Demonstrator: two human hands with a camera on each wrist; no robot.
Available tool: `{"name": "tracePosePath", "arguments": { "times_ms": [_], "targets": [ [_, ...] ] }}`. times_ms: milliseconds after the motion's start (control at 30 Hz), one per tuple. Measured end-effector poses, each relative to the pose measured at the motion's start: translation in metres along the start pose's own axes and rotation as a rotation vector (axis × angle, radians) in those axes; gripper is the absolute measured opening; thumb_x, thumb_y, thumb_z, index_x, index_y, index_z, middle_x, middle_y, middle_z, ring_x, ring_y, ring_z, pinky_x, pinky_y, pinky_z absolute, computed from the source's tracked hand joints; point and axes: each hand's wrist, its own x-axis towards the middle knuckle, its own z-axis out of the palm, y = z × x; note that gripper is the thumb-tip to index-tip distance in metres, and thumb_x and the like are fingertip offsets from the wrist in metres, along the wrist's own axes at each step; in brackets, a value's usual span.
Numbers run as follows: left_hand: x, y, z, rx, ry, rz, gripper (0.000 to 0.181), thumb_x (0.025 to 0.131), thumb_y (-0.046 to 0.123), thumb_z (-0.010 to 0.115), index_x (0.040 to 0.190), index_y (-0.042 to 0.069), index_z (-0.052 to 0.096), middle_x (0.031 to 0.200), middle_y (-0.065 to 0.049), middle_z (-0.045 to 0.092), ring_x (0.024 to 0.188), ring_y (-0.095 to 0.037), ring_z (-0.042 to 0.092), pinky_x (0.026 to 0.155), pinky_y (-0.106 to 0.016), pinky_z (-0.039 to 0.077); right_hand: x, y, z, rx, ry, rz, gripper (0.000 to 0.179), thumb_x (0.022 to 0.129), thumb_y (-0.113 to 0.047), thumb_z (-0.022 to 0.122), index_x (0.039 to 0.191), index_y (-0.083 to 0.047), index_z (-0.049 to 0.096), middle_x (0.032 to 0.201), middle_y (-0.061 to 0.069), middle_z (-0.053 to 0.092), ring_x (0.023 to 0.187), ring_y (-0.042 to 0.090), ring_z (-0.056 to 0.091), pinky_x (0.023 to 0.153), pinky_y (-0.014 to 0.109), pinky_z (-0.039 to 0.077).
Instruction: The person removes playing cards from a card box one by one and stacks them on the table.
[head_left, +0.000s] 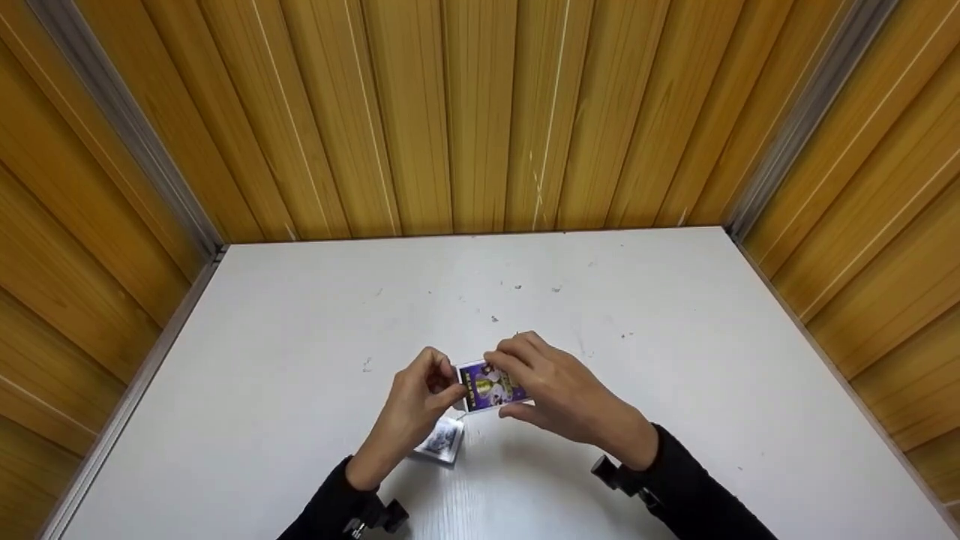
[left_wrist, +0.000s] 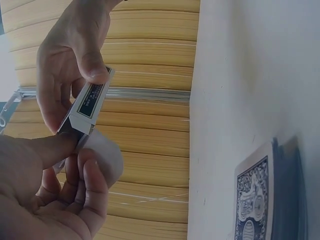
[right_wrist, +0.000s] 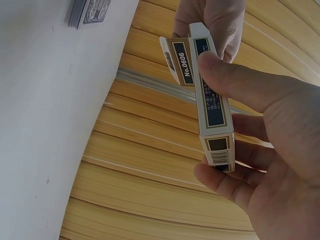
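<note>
A playing card box (head_left: 491, 386) with a purple picture on its face is held between both hands above the table. My right hand (head_left: 559, 386) grips the box body, its thumb along the narrow printed side in the right wrist view. At the other end, my left hand (head_left: 411, 394) pinches the box by its opening, thumb at the edge. The end flap (right_wrist: 182, 62), marked No.0606, stands folded outward there. Below the left hand, a stack of playing cards (head_left: 442, 440) lies on the table, its top card showing a dark ornate pattern.
The white tabletop (head_left: 300, 322) has small dark scuffs toward its middle. Wood-patterned panels (head_left: 480, 120) wall in the back and both sides, with grey metal strips in the corners.
</note>
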Motion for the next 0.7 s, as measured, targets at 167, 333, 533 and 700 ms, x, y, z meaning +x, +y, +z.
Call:
{"name": "tracePosePath", "arguments": {
  "times_ms": [167, 333, 533, 700],
  "targets": [
    [0.0005, 0.0023, -0.0012, -0.077, 0.005, -0.040, 0.023, 0.093, -0.008, 0.069, 0.094, 0.002, 0.049, 0.089, -0.006, 0.060, 0.080, -0.015, 0.062, 0.068, -0.022, 0.055, 0.0010, 0.0001, 0.0006, 0.000, 0.003, 0.002, 0.073, 0.078, -0.033, 0.093, 0.137, -0.008, 0.059, 0.127, 0.006, 0.058, 0.117, 0.020, 0.055, 0.093, 0.031, 0.054],
    [0.0003, 0.0055, -0.0014, -0.152, 0.006, -0.080, 0.024, 0.092, -0.009, 0.068, 0.094, 0.001, 0.046, 0.090, -0.007, 0.059, 0.081, -0.015, 0.059, 0.068, -0.020, 0.052, 0.0014, 0.0011, 0.0011, 0.000, 0.002, 0.002, 0.073, 0.078, -0.032, 0.093, 0.138, -0.008, 0.059, 0.127, 0.006, 0.058, 0.117, 0.020, 0.055, 0.093, 0.031, 0.054],
    [0.0013, 0.0036, -0.0021, -0.217, -0.006, -0.078, 0.025, 0.091, -0.010, 0.067, 0.098, -0.001, 0.044, 0.089, -0.006, 0.057, 0.081, -0.013, 0.057, 0.070, -0.019, 0.050, 0.0013, 0.0034, 0.0030, 0.007, 0.012, 0.001, 0.072, 0.077, -0.031, 0.093, 0.136, -0.007, 0.060, 0.126, 0.006, 0.058, 0.116, 0.020, 0.055, 0.092, 0.031, 0.054],
    [0.0022, 0.0023, -0.0036, -0.197, 0.021, -0.070, 0.027, 0.091, -0.011, 0.069, 0.105, -0.003, 0.047, 0.094, -0.013, 0.067, 0.086, -0.018, 0.065, 0.074, -0.020, 0.054, 0.0015, 0.0053, 0.0033, 0.005, 0.011, 0.017, 0.072, 0.077, -0.031, 0.093, 0.136, -0.006, 0.060, 0.126, 0.006, 0.058, 0.115, 0.020, 0.056, 0.090, 0.032, 0.055]
  ]
}}
